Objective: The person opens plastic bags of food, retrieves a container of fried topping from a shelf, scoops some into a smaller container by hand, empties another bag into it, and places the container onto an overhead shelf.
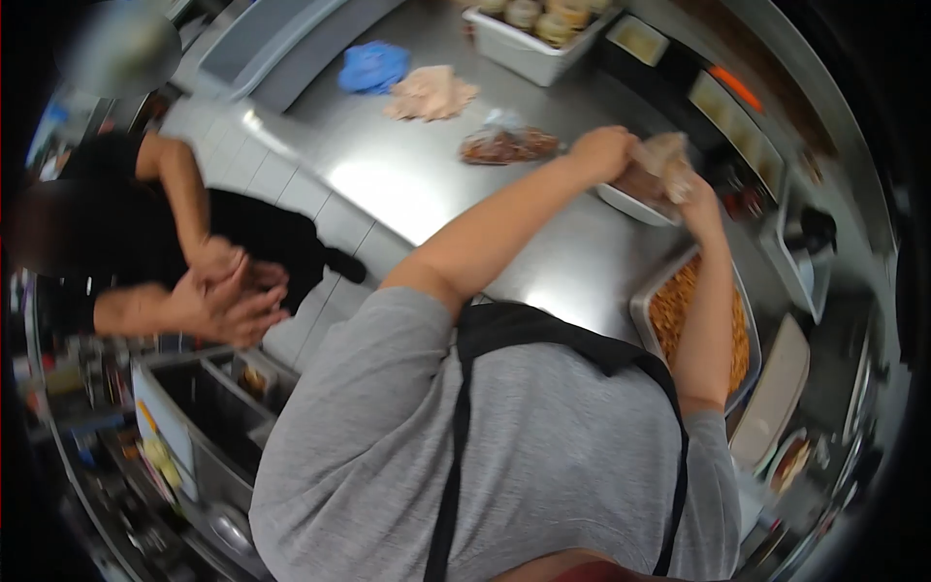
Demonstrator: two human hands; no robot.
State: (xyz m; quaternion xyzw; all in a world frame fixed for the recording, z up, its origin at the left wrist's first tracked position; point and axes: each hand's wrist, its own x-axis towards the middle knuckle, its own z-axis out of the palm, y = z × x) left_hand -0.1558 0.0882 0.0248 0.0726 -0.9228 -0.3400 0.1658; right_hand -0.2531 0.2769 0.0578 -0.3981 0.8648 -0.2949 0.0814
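Observation:
My left hand point(603, 152) is closed on the edge of a clear plastic bag point(665, 155). On the other side of the bag, my right hand point(700, 209) grips it too, its fingers partly hidden. The bag is held above a white tub point(635, 206), which has something brown at its top; blur hides what it is. Just left of my left hand lies a tied clear bag of reddish-brown food point(509, 145). Under my right forearm stands a metal tray point(642, 312) filled with orange-brown chopped food point(676, 301).
A blue cloth point(374, 67) and a beige cloth point(432, 93) lie on the steel table point(388, 184). Behind them is a white bin point(531, 56) of jars. At left stands a co-worker in black point(126, 223), hands together. A grey tub point(291, 44) sits at the far left corner.

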